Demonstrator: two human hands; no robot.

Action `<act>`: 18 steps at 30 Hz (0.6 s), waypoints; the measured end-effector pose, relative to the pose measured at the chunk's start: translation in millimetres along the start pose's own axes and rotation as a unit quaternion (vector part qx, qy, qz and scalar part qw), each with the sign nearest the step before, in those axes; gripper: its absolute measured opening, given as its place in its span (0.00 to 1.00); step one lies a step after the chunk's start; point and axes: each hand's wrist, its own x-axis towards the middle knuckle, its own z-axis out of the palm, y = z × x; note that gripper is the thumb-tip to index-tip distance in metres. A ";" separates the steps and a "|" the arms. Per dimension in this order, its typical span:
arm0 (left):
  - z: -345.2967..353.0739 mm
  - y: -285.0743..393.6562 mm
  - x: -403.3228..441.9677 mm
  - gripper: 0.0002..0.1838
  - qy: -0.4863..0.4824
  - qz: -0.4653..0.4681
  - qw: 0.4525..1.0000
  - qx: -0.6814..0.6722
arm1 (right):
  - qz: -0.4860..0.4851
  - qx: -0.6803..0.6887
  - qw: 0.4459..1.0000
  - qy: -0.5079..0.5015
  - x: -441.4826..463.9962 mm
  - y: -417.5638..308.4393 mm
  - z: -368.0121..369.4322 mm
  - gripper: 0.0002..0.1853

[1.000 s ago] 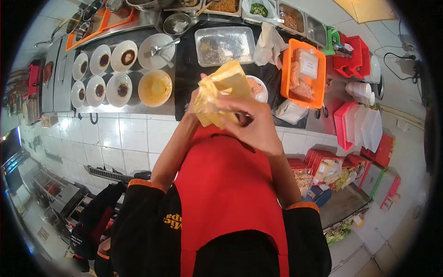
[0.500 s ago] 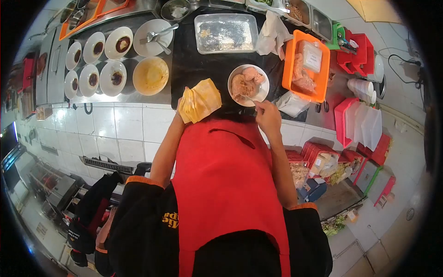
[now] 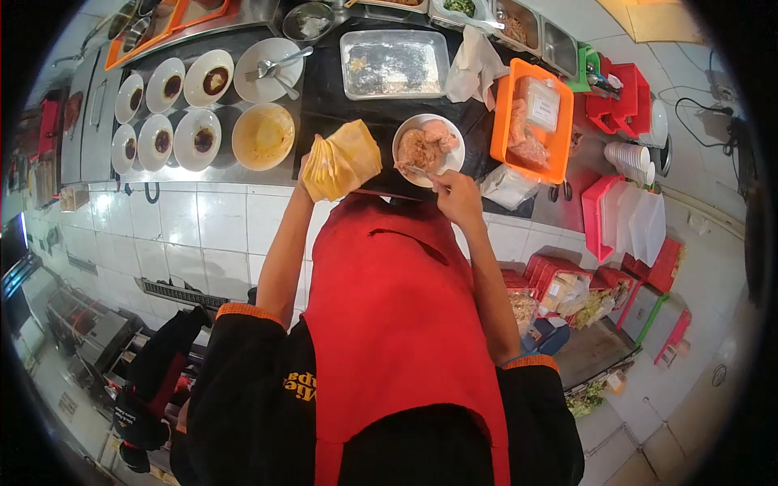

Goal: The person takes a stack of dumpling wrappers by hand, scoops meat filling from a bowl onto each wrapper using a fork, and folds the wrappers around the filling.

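A fanned stack of yellow dumpling wrappers (image 3: 348,159) rests in my left hand (image 3: 305,176), whose fingers are mostly hidden behind it. My right hand (image 3: 459,198) grips a thin metal utensil (image 3: 418,171); its end is at the near-left side of the pink minced meat (image 3: 421,148), and its exact kind is unclear. The meat sits in a white bowl (image 3: 459,155) on the dark counter, just right of the wrappers. Beyond both stands a shallow metal tray (image 3: 395,65) with a small pale yellow piece in it.
Several white bowls with dark sauce (image 3: 197,139) line the left counter, beside a yellow-smeared bowl (image 3: 263,136) and a bowl with a fork and spoon (image 3: 268,71). An orange tub (image 3: 532,121) holds bagged meat on the right. Another person (image 3: 150,397) is at lower left.
The utensil has moved left and toward me in the bowl, my right hand with it. The wrapper stack has shifted slightly left and away from me.
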 end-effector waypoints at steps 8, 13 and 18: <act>27.8 -43.2 -8.5 0.40 -0.019 -0.066 0.997 -0.036 | -0.034 -0.048 0.998 0.012 6.6 -10.5 -2.8 0.08; 33.1 -45.8 -9.1 0.40 -0.019 -0.058 0.997 -0.057 | -0.045 -0.050 0.998 -0.012 10.6 -10.0 -14.4 0.10; 43.3 -45.4 -14.2 0.40 -0.032 -0.076 0.994 -0.073 | -0.058 -0.133 0.989 -0.033 6.8 -15.7 -17.5 0.12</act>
